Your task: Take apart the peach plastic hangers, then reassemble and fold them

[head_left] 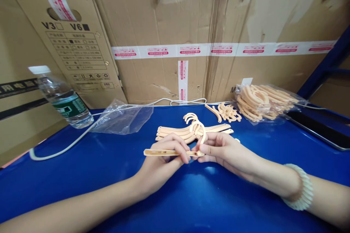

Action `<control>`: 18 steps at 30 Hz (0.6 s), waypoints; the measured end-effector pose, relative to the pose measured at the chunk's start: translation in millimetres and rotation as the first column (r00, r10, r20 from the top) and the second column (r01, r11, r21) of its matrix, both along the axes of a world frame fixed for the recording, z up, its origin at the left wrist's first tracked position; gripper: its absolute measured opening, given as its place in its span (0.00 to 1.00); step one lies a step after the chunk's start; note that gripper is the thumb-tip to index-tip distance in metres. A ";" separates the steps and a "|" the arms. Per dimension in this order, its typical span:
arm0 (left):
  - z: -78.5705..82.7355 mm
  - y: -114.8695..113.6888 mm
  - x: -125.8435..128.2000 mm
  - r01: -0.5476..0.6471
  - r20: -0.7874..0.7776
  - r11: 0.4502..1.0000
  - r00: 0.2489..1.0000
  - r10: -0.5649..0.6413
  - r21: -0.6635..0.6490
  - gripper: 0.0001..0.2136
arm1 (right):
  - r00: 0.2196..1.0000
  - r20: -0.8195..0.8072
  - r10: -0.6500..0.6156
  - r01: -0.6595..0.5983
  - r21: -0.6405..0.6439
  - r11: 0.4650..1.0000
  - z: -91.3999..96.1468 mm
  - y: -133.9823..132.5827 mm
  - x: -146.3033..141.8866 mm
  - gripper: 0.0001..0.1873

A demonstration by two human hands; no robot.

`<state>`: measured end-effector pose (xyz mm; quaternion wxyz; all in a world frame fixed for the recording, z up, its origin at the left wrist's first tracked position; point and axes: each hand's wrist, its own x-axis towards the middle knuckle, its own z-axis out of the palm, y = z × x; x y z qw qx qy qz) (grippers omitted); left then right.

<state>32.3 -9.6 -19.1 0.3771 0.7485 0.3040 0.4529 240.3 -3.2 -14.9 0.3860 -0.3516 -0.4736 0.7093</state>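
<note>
My left hand (166, 164) is closed round a slim beige plastic hanger arm (157, 152), which lies level and points left. A curved beige hanger hook (203, 133) is pinched in my right hand (222, 151), its bend standing upward. The base of the hook meets the right end of the arm between my fingertips; whether the two are joined I cannot tell. Just behind my hands lie several hanger pieces (175, 131), long arms side by side with hooks at their middle.
Loose hooks (228, 112) lie in a pile at the back, beside a clear bag of beige hanger parts (262, 102). A phone (319, 129) is at the right. An empty plastic bag (123, 118), a white cable (79, 142) and a water bottle (64, 98) are left. Cardboard boxes (164, 14) stand behind.
</note>
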 end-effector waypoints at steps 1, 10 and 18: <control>-0.4 -0.3 0.0 -0.002 -0.013 1.000 1.000 0.002 0.020 0.10 | 1.000 0.002 -0.005 0.005 0.014 1.000 -1.0 -0.3 -0.3 0.17; 2.1 -3.6 4.1 -0.011 -0.024 1.000 1.000 0.011 0.001 0.09 | 0.988 0.118 -0.102 0.075 0.215 0.974 -5.6 -3.3 -6.7 0.15; 2.4 -6.1 9.8 -0.103 0.031 0.953 0.993 0.116 -0.285 0.09 | 0.974 0.158 -0.164 0.110 0.301 0.947 -0.8 -4.5 -9.6 0.11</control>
